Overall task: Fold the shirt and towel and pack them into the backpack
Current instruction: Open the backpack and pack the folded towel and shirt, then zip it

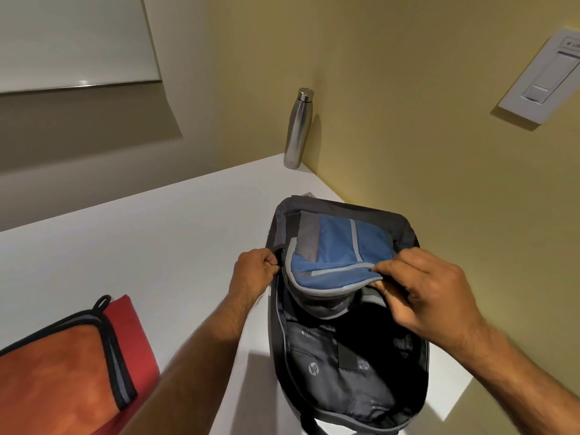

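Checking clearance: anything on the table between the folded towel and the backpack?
Head view: only the person's left forearm crosses above that stretch; the white table between the towel and backpack is otherwise bare.

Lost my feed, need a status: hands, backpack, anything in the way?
Left hand grips backpack rim. Right hand pinches blue front flap, bag open. Folded orange towel and red shirt unpacked at left. Nothing blocking.

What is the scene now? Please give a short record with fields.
surface: white table
backpack: lying open, dark lining visible
flap: blue and grey, pulled back
right hand: pinches the flap edge
left hand: grips the backpack's left rim
folded cloths: orange on red, at left, not packed
bottle: steel, upright by wall
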